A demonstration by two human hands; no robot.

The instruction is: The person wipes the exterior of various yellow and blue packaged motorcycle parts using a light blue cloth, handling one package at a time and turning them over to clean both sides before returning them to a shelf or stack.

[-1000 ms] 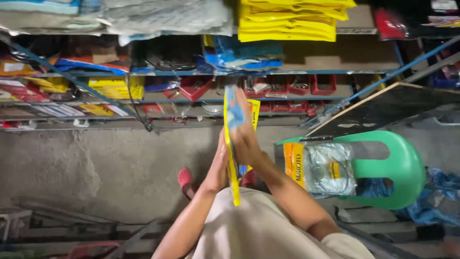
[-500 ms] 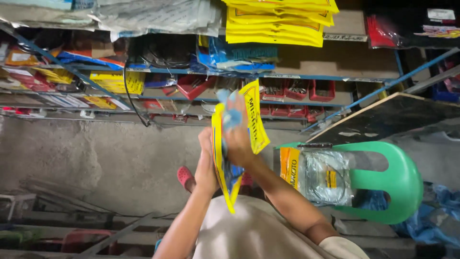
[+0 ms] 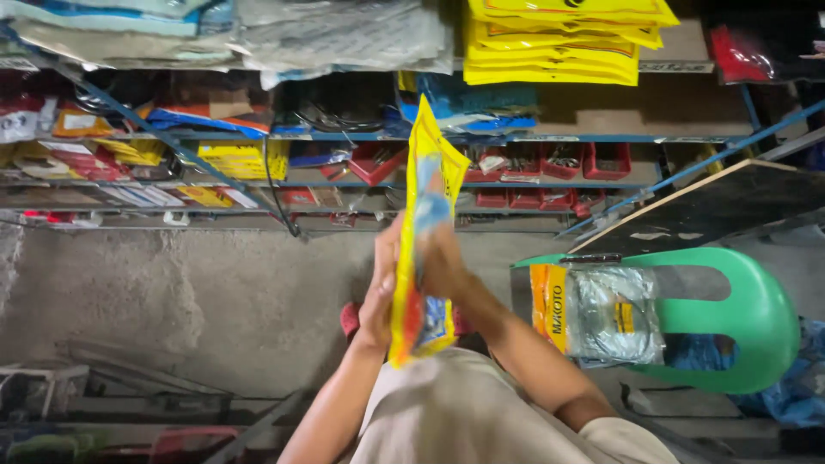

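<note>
- A long metal shelving rack (image 3: 361, 137) with blue rails fills the upper part of the view, its levels crowded with packets, boxes and small red bins (image 3: 550, 161)
- A grey concrete floor (image 3: 198, 301) spreads below the rack, rough and stained
- A green plastic chair (image 3: 756, 318) stands to the right of the person, near the right forearm, with a dark flat board (image 3: 730, 202) leaning above it
- A stack of yellow packets (image 3: 559, 43) lies on the top shelf, well above the hands
- A clear plastic bag (image 3: 606, 314) with a yellow and orange header rests on the chair seat; something coiled and silvery shows through it
- A yellow flat packet (image 3: 427, 172) stands nearly upright in the middle of the view, seen almost edge-on, pressed between the two hands; its top rises in front of the shelves and its lower end, with red and blue print, hangs below the wrists
- The left hand (image 3: 382, 288) lies flat against the packet's left face, fingers close together and curled round its edge
- The right hand (image 3: 447, 262) presses on the packet's right face, blurred; its fingers look closed on the packet, though their exact spread I cannot tell
- A red sandal (image 3: 349, 318) shows on the floor just behind the left wrist
</note>
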